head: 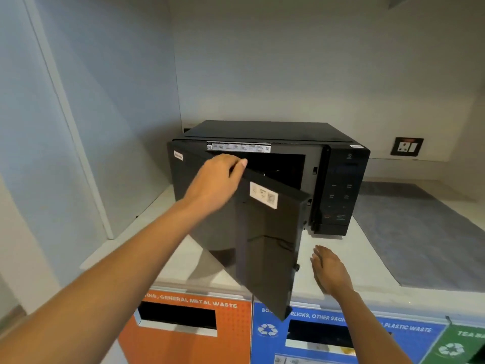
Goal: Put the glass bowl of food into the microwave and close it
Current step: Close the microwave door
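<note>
A black microwave [341,179] stands on a white counter, against the back wall. Its door [262,245] hangs partly open, swung out toward me on the left hinge. My left hand [215,185] rests on the door's top edge, fingers curled over it. My right hand [330,271] hovers flat and empty just right of the door's lower edge, above the counter. The cavity is dark. No glass bowl can be made out in this view.
A grey mat [420,232] lies on the counter [168,256] right of the microwave. A wall socket [406,146] sits behind it. Below the counter front are orange [189,337], blue [328,337] and green [462,345] waste bin panels with slots. A wall closes the left side.
</note>
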The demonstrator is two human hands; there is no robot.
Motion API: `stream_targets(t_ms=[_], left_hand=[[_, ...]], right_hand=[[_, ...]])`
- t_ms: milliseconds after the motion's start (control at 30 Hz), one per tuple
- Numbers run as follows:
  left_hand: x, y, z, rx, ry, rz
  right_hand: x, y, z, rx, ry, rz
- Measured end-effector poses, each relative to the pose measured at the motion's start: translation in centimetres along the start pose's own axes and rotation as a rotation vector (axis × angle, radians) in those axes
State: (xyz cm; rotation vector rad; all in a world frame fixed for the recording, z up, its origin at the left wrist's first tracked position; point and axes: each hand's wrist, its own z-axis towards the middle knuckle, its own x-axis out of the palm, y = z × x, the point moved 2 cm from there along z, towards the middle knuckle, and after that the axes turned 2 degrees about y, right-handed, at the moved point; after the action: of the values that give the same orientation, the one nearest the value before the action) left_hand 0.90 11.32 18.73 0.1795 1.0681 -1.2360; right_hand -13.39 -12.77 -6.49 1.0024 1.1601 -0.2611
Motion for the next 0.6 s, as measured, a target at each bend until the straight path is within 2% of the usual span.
stream_targets(t_ms=[67, 233, 367, 600], left_hand=[[1.4, -0.2, 0.0, 0.097, 0.001, 0.014], [4.6, -0.2, 1.7, 0.170, -0.041, 0.096], [6.4, -0.3, 3.3, 0.162, -0.071, 0.113], [9.0, -0.9, 5.6, 0.150, -0.150, 0.194]], right_hand=[[-0.3, -0.2, 0.1, 0.024, -0.037, -0.014], [-0.8, -1.7, 1.0, 0.065, -0.037, -0.143], [-0.7, -2.2, 2.0, 0.065, -0.022, -0.199], [-0.3, -2.3, 3.1, 0.088, -0.018, -0.120]])
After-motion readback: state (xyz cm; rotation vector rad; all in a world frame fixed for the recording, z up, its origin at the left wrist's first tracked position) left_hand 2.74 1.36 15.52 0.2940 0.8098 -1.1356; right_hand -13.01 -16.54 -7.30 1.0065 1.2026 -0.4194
